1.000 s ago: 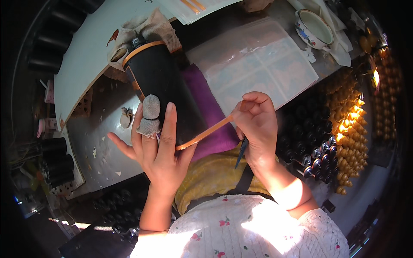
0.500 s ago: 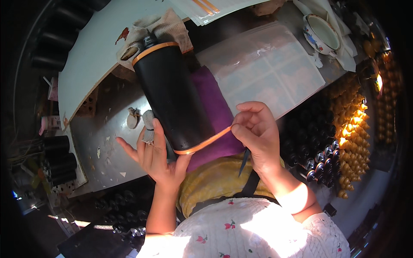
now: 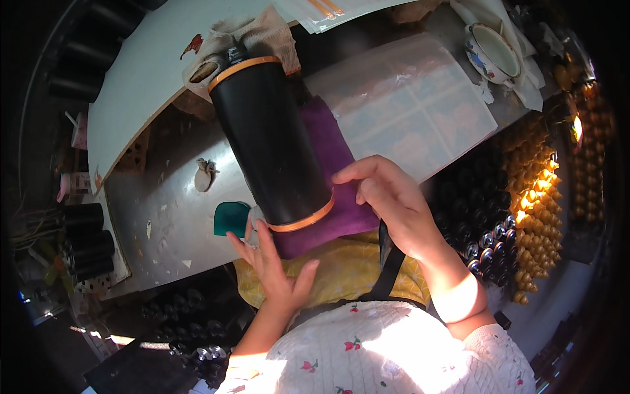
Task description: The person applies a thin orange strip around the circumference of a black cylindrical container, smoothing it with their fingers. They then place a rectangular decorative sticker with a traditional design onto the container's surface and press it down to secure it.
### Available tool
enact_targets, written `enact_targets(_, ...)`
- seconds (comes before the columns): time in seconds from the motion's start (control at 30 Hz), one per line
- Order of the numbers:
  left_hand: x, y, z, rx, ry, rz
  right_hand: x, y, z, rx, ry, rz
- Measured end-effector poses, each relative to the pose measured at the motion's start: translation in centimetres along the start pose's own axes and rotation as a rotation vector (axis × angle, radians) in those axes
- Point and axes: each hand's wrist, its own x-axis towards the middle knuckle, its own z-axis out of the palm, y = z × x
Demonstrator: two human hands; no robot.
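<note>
a: how is the lower orange band [image 3: 306,220] best handled?
b: probably pressed flat and evenly around the matte curve of the black cylinder [image 3: 272,141].
a: position, hands?
b: it is laid sideways on the bench [image 3: 170,217], near end over purple cloth [image 3: 316,240]. left hand [image 3: 274,279] spread; grip on green piece [image 3: 230,218] cannot be told. right hand [image 3: 400,213] loosely curled; hold unclear.

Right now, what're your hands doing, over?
Left hand near black cylinder. Right hand beside cylinder's lower end. Teal piece beside left hand. Purple cloth beneath cylinder.
</note>
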Motion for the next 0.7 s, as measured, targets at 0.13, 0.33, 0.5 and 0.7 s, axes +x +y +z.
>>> enact_targets(0.13,-0.7,1.2,0.5,0.005,-0.097,0.006,-0.1,-0.9,-0.2,-0.265,-0.090,-0.028)
enact_targets(0.33,-0.6,1.9,1.7,0.246,0.021,0.130,-0.2,-0.6,-0.2,-0.304,-0.063,-0.153)
enact_targets(0.5,0.6,3.5,1.6,0.418,-0.005,0.298,-0.1,-0.2,-0.2,-0.301,-0.066,-0.172)
enact_targets(0.7,0.0,2.4,1.0,0.292,0.058,0.200,-0.5,-0.5,-0.2,-0.384,-0.070,-0.229)
